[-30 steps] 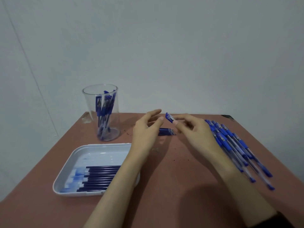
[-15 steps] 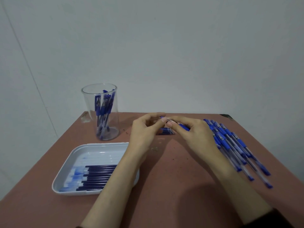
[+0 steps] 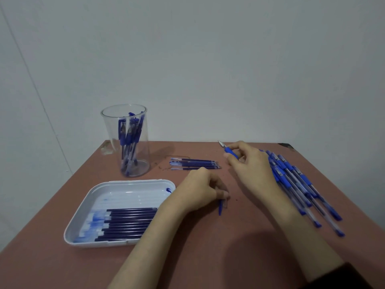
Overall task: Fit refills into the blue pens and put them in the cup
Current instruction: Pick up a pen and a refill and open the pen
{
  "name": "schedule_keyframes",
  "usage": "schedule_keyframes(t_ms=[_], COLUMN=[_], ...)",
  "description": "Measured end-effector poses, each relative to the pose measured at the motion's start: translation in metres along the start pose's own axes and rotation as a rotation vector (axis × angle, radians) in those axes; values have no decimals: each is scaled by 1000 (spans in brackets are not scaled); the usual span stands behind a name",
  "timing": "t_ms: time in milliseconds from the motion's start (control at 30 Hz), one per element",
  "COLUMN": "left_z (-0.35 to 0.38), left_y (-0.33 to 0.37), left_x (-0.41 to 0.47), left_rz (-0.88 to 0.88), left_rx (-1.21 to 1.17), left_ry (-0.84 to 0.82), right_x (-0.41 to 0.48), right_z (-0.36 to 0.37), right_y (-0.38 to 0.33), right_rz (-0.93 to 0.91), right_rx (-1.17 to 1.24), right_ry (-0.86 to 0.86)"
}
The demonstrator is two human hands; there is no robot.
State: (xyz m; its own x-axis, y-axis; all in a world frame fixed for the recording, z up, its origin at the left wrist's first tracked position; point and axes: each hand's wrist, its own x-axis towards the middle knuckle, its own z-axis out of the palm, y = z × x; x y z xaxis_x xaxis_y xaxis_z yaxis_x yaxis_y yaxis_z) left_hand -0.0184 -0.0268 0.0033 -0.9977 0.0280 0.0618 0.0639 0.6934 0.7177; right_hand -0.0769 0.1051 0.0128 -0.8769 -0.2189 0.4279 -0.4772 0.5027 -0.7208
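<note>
Right fingers (image 3: 239, 145) grip pen (image 3: 228, 151), left fingers (image 3: 221, 193) cap (image 3: 220, 208)

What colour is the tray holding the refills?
The tray is white, smeared with blue; head view.

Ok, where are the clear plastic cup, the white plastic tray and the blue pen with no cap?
Clear plastic cup (image 3: 111, 132): head view, left wall.
White plastic tray (image 3: 129, 192): head view, bare floor.
Uncapped blue plastic pen (image 3: 229, 151): head view, rubber grip.

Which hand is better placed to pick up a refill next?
Probably the left hand: it sits right beside the loose refills, pinching only a small blue piece, while the right hand grips a pen.
</note>
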Motion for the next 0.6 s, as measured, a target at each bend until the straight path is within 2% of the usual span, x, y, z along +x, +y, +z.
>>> schedule_keyframes(t_ms=[100,167,267,333,400,500,600], left_z=[1,0,-8,-15,-19,-20,-21], left_y=[-2,-3,3,8,9,9,9], left_x=[-1,1,4,3,0,-1,-1], left_rz=[-11,-6,-7,3,41,76,76], left_rx=[38,-16,-400,-758,-973,-1090,-1121], left_ry=[-17,107,354,309,207,155,199], right_x=[0,0,0,-2,-4,-5,-7], right_z=[3,4,1,-2,-2,0,0], right_y=[-2,-4,-10,-14,-18,-19,-20], right_rz=[17,75,289,411,489,491,438], right_rx=[91,204,587,769,918,1057,1066], right_ry=[4,-37,-196,-379,-530,-640,-640])
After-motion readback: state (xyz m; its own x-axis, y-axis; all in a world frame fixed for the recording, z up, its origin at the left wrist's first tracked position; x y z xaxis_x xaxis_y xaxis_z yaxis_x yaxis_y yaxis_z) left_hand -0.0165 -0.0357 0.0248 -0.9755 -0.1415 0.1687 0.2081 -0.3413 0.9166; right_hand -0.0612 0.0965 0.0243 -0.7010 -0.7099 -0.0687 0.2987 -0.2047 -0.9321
